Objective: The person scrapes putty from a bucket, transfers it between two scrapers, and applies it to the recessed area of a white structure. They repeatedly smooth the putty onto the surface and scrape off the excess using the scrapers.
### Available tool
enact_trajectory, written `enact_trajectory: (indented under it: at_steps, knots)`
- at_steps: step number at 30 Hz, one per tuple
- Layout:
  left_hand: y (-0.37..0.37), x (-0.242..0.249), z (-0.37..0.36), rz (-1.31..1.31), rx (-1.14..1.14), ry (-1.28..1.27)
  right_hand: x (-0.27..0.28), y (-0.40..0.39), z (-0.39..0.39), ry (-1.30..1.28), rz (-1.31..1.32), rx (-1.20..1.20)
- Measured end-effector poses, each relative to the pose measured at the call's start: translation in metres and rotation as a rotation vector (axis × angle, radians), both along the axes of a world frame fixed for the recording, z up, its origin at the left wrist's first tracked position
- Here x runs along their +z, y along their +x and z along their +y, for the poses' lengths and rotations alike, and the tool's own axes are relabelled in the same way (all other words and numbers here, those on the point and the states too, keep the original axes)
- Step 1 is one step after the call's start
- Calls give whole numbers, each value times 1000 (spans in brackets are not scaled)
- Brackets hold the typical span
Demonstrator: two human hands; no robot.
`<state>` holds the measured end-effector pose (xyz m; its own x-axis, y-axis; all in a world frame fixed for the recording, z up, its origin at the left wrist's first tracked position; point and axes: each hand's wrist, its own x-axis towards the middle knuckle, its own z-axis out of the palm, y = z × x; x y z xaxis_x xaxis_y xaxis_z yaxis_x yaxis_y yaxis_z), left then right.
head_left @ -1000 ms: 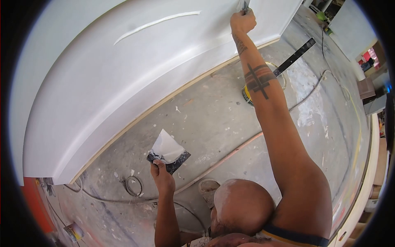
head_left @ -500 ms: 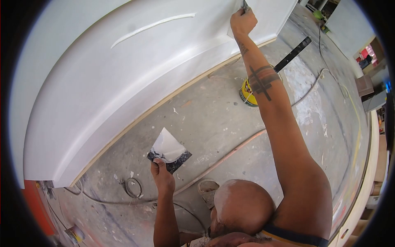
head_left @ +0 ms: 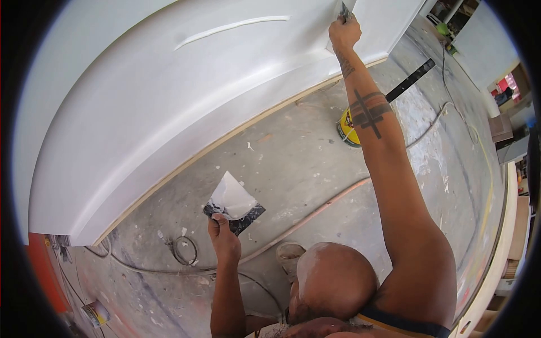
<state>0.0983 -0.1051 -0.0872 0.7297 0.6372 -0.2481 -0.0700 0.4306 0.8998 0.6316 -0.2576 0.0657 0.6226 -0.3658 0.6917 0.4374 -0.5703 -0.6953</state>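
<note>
My left hand (head_left: 225,239) is closed on the edge of a dark square putty spreader (head_left: 246,221), held over the floor. White filler (head_left: 230,196) covers much of its face. High up, at the white wall panel (head_left: 186,101), my right hand (head_left: 345,34) grips a small putty knife (head_left: 344,10). Its blade is at the recessed corner of the panel, but whether it touches is hard to tell. A raised streak of white filler (head_left: 234,29) runs along the panel to the left of that hand.
A yellow bucket (head_left: 347,128) stands on the floor partly behind my right forearm, a black bar (head_left: 411,80) sloping up beside it. A hose (head_left: 304,218) and a coiled cable (head_left: 184,250) lie across the stained concrete floor (head_left: 270,163). Wooden trim (head_left: 225,138) edges the panel's base.
My right hand and the knife appear slightly farther right in view. The panel's filler streak has shifted right and up as the view turned. My left hand keeps the loaded spreader nearly in place.
</note>
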Motion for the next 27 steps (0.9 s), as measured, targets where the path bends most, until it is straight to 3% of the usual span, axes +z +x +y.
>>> enact_trajectory:
  at_steps: [3, 11, 25, 27]
  knots:
    - [-2, 11, 2, 25, -8, 12, -1, -17, 11, -25, -18, 27]
    - [-2, 18, 6, -171, 5, -488, -7, -75, 67, -6, -167, 152]
    - [-17, 13, 33, -341, -66, -579, -10, -207, 185, -16, -302, 402]
    - [-20, 11, 39, -387, -91, -605, -13, -222, 200, -101, -415, 413]
